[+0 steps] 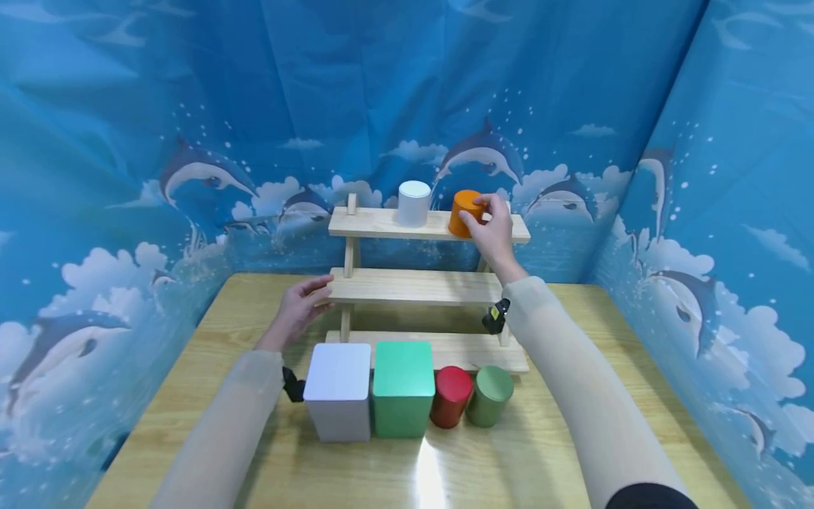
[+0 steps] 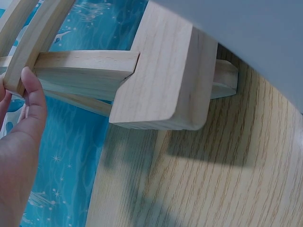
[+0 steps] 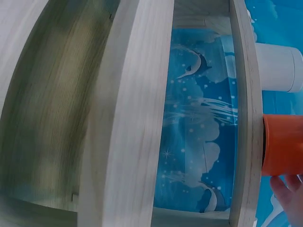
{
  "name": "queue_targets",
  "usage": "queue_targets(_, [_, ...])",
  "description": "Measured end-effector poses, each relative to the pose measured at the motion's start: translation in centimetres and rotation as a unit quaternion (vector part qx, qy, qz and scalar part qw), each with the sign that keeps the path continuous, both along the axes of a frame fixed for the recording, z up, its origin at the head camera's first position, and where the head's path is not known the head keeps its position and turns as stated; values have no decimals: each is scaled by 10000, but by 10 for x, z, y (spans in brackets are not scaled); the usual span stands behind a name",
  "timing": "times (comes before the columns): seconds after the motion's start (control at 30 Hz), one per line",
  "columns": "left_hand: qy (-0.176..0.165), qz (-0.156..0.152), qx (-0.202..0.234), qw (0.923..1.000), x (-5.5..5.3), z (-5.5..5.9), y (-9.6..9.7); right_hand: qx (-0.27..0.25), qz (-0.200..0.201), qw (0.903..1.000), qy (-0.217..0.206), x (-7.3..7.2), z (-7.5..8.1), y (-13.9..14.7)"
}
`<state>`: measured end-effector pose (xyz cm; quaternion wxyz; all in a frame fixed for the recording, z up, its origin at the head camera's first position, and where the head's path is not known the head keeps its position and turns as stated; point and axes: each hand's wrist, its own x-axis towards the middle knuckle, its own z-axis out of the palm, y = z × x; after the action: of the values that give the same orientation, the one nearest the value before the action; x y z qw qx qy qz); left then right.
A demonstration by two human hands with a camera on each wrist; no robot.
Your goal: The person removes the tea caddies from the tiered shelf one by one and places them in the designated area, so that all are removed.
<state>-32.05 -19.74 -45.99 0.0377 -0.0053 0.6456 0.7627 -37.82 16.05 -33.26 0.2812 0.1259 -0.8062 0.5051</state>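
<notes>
On the top board of a three-tier wooden shelf (image 1: 416,286), my right hand (image 1: 494,230) holds an orange cylinder (image 1: 463,213), with fingers and thumb against its right side. The right wrist view has the orange cylinder (image 3: 286,144) at the board's edge, fingertips touching it from below. A white cylinder (image 1: 413,205) stands to its left on the same board. At the left end of the middle board, my left hand (image 1: 299,311) pinches the wood; the left wrist view has its thumb (image 2: 34,90) on the board's end.
Before the shelf, a white box (image 1: 339,396), a green box (image 1: 403,392), a red cylinder (image 1: 451,399) and a green cylinder (image 1: 490,397) stand in a row on the wooden table (image 1: 305,466). A blue dolphin-print curtain (image 1: 407,92) closes the back and sides.
</notes>
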Motion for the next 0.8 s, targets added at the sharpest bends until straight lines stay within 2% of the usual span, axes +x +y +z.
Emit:
queue_targets(0.43, [34, -73, 40, 10000, 0, 0, 0, -337, 116, 9986, 387, 11, -4, 2])
queue_targets(0.8, [43, -64, 69, 9999, 0, 0, -1, -696, 37, 9969, 358, 22, -2, 10])
